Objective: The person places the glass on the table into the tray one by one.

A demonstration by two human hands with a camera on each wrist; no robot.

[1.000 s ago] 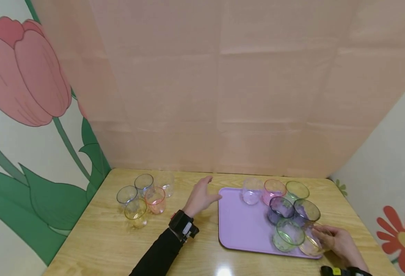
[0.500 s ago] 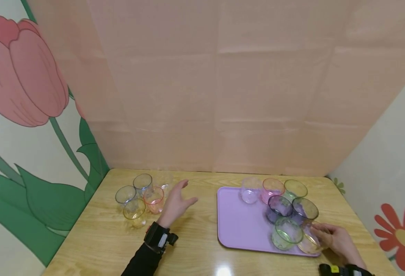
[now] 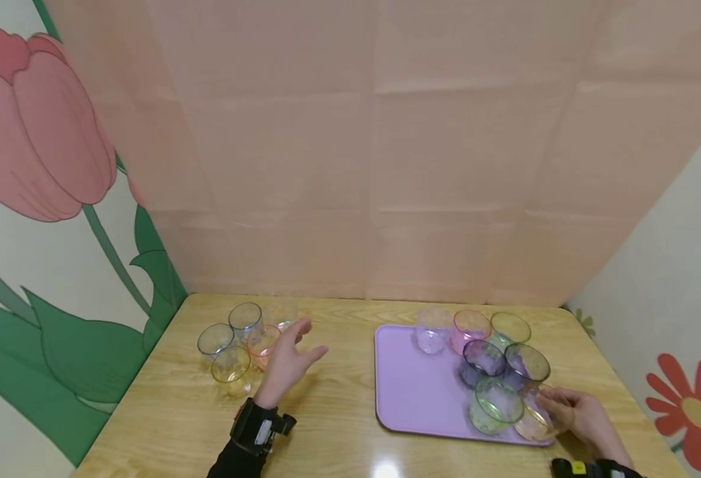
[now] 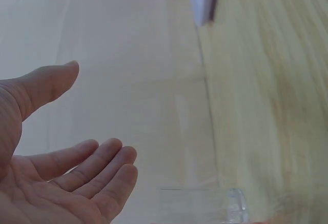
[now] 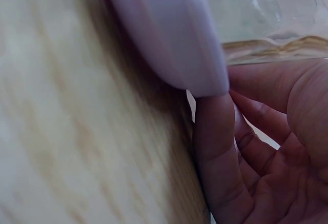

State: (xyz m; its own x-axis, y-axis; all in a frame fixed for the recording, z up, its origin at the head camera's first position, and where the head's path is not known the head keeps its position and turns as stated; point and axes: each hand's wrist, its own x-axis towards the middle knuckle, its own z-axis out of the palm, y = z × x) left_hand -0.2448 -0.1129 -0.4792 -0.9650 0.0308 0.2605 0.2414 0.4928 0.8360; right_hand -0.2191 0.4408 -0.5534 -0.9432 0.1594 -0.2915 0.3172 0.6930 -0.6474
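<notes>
My left hand (image 3: 287,365) hovers above the table beside the orange-rimmed glass (image 3: 261,344), thumb and fingers apart. In the left wrist view the palm and fingers (image 4: 110,183) hold nothing, and part of a clear glass (image 4: 200,206) shows at the bottom. My right hand (image 3: 580,415) grips the near right corner of the lilac tray (image 3: 413,392), close to a yellow glass (image 3: 536,423). From the right wrist, a fingertip is tucked against the underside of the tray's rim (image 5: 189,44), with another digit above it next to a glass (image 5: 271,14); the contact is partly hidden.
On the tray's right half stand a green glass (image 3: 490,411), dark purple glasses (image 3: 482,368), a pink glass (image 3: 470,335) and a clear glass (image 3: 433,335). Blue-rimmed (image 3: 214,345) and yellow-rimmed (image 3: 230,372) glasses cluster at the table's left. A papered wall (image 3: 356,166) stands behind.
My left hand has moved left, from beside the tray to the glass cluster. My right hand stays at the tray corner, and the glasses stand where they were.
</notes>
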